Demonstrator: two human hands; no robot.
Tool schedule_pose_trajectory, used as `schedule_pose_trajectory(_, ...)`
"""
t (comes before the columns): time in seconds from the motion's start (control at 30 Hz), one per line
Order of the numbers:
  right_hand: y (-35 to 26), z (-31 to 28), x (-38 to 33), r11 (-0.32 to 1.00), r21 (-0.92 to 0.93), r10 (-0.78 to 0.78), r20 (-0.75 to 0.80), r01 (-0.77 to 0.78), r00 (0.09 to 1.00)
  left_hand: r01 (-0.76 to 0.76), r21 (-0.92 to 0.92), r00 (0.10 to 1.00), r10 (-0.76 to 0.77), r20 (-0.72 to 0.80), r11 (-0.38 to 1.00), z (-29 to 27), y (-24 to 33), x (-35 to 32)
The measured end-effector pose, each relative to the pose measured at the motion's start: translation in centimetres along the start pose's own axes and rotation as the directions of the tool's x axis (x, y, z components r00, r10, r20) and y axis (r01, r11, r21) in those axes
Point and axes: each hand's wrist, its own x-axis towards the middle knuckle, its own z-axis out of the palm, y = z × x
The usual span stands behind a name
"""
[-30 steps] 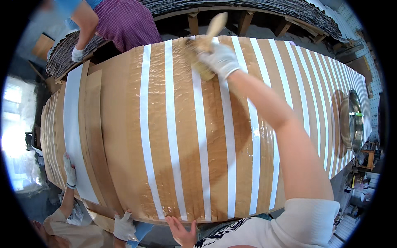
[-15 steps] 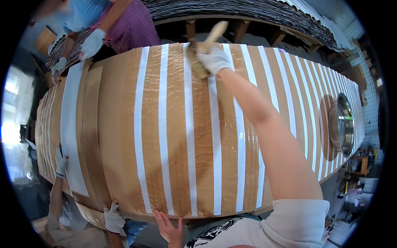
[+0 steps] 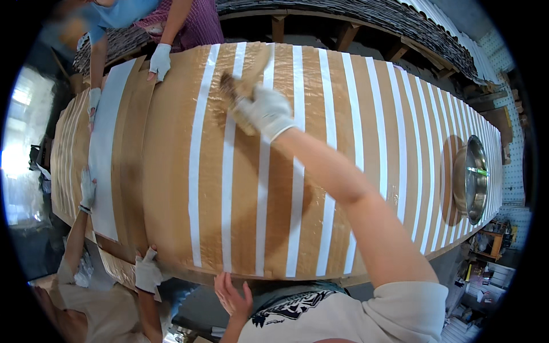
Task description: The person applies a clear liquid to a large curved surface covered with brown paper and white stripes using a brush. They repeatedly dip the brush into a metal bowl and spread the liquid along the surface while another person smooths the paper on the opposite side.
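Observation:
My right hand, in a white glove, grips a wide brush with a pale handle. The brush lies over the far part of overlapping brown paper sheets, and motion blurs it. White bands alternate with the brown across the long table. Around the brush the brown surface looks wet and wrinkled. My bare left hand rests at the table's near edge with its fingers stretched out, holding nothing.
A shiny metal bowl with a green-marked stick across it stands at the right. Two co-workers' gloved hands hold sheets at the left, around a wide white strip. Behind the table is a long stack of dark layered sheets.
My right hand has swept the brush leftward and nearer across the paper. My left hand stays at the near edge. The far co-worker's hands have come down onto the sheets at left.

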Motion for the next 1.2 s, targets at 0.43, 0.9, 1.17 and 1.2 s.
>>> schedule_pose_trajectory(0.43,17.1,-13.8,-6.1,0.922,-0.196,0.224,-0.431,-0.333,0.874,-0.173,-0.111,0.982,0.162,-0.097,0.979,3.2,-2.1,-1.7)
schedule_pose_trajectory(0.9,14.1,-3.2,-15.1,0.970,0.232,0.158,-0.376,-0.072,0.913,-0.097,-0.007,0.989,0.095,-0.112,0.995,3.3,-1.6,-2.2)
schedule_pose_trajectory(1.17,21.2,-15.9,-17.9,0.940,-0.217,0.165,-0.379,-0.262,0.910,-0.130,-0.354,0.958,0.026,-0.285,0.926,4.0,-0.5,-6.7)
schedule_pose_trajectory(1.2,20.0,-15.8,-18.9,0.970,-0.145,0.130,-0.372,-0.195,0.919,-0.104,-0.448,0.967,-0.015,-0.255,0.888,4.0,0.0,-7.6)
